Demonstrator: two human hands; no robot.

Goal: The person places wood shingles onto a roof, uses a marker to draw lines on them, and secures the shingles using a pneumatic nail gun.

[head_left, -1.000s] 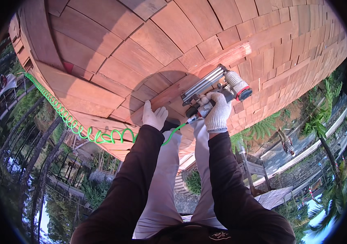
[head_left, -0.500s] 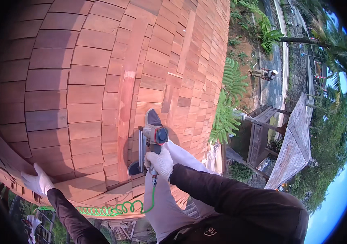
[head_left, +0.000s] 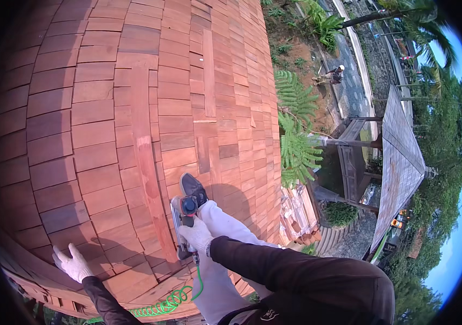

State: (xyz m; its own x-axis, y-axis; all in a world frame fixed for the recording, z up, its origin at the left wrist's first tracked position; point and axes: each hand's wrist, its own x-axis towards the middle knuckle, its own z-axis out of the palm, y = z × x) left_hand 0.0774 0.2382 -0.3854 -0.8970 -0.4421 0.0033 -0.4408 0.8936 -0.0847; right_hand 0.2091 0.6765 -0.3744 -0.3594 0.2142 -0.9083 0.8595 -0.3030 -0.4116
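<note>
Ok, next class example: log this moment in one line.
right hand: holds nail gun | left hand: open, near shingles | green hose: joined to nail gun

1. Head view: left fisheye of a head-worn pair, looking down past the wearer's right shoulder onto the shingle roof.
2. Range: right hand near; pavilion roof well beyond.
3. Orientation: rolled, with sky toward the right rim.
4. Lower left: probably the eave, darkened by vignetting.
</note>
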